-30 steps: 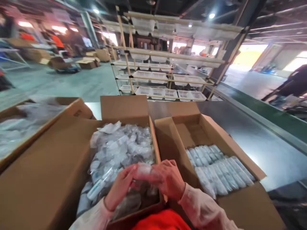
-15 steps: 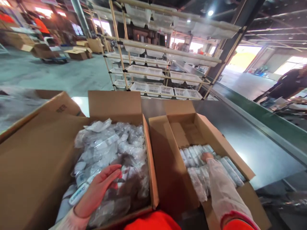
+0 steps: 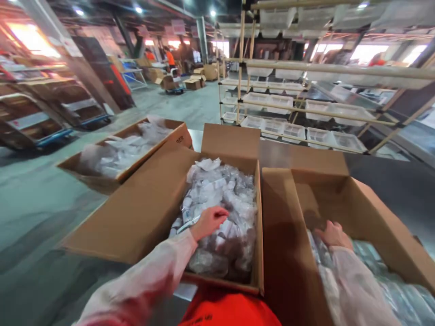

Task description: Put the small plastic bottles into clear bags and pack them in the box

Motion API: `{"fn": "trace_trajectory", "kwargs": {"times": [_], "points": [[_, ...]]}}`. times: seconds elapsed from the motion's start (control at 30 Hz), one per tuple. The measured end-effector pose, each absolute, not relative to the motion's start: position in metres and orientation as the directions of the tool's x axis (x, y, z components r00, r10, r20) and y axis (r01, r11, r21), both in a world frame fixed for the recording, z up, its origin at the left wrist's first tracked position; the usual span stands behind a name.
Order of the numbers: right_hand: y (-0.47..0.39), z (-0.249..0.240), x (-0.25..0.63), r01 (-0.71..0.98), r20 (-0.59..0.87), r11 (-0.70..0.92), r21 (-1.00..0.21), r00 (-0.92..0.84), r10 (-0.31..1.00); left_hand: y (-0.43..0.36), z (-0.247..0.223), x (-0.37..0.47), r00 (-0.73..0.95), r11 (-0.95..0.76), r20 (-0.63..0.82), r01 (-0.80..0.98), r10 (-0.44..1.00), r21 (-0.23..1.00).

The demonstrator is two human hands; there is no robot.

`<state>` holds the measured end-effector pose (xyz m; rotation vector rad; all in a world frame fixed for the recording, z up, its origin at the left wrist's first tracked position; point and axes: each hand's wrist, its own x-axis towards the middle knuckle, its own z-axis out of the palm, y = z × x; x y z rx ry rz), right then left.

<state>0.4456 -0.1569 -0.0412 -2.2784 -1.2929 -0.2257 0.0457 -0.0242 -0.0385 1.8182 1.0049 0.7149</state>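
My left hand (image 3: pixel 210 222) is over the middle carton (image 3: pixel 260 226), just above a heap of clear-wrapped white items (image 3: pixel 210 181). Its fingers are bent together near the plastic; whether anything is between them is too small to tell. Inside the right carton (image 3: pixel 326 192), my right hand (image 3: pixel 335 234) rests by the left wall, at the far end of wrapped cylindrical items (image 3: pixel 369 256) lying in rows. Those fingers point down and are partly hidden, so what they touch is unclear.
A third carton (image 3: pixel 98 179) with clear plastic stands at the left. Beyond the cartons is a rack (image 3: pixel 240 68) with white trays (image 3: pixel 282 102). Carts (image 3: pixel 54 138) stand at the far left, and people in orange (image 3: pixel 170 58) are in the distance.
The view has swung left, bringing the third carton and carts into sight. My right hand has shifted toward the left wall of its carton. My left hand remains over the wrapped heap.
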Motion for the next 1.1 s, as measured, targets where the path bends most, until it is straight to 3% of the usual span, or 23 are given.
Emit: {"fn": "trace_trajectory", "kwargs": {"times": [0.1,0.17,0.23,0.4,0.53,0.77,0.87,0.97,1.1], "points": [[-0.122,-0.027,0.381,0.903,0.462,-0.154,-0.402,0.345,0.817,-0.005,-0.045,0.085,0.602,-0.613,0.265,0.497,0.753,0.614],[-0.107,-0.017,0.332,0.850,0.476,0.065,-0.522,0.227,0.850,0.008,-0.045,0.107,0.667,-0.709,0.273,0.564,0.693,0.423],[-0.102,-0.010,0.295,0.756,0.436,0.164,-0.634,0.174,0.883,0.022,-0.041,0.118,0.700,-0.732,0.238,0.585,0.673,0.349],[-0.111,-0.007,0.281,0.578,0.263,0.136,-0.804,0.141,0.955,0.054,-0.021,0.096,0.683,-0.697,0.201,0.605,0.703,0.384],[-0.106,-0.008,0.280,0.482,0.154,0.086,-0.872,0.103,0.983,0.065,-0.012,0.076,0.689,-0.702,0.213,0.579,0.693,0.415],[-0.075,-0.016,0.249,0.454,0.133,0.098,-0.886,0.046,0.990,0.054,-0.022,0.091,0.720,-0.719,0.185,0.563,0.668,0.408],[-0.076,-0.019,0.249,0.457,0.152,0.069,-0.887,0.148,0.977,0.046,-0.004,0.092,0.653,-0.686,0.256,0.575,0.713,0.446],[-0.079,-0.014,0.246,0.352,0.176,0.093,-0.931,0.212,0.961,0.028,0.024,0.090,0.590,-0.669,0.361,0.461,0.722,0.583],[-0.084,-0.002,0.235,0.188,0.090,0.081,-0.979,0.037,0.995,0.001,0.054,0.084,0.510,-0.562,0.408,0.192,0.758,0.804]]}}
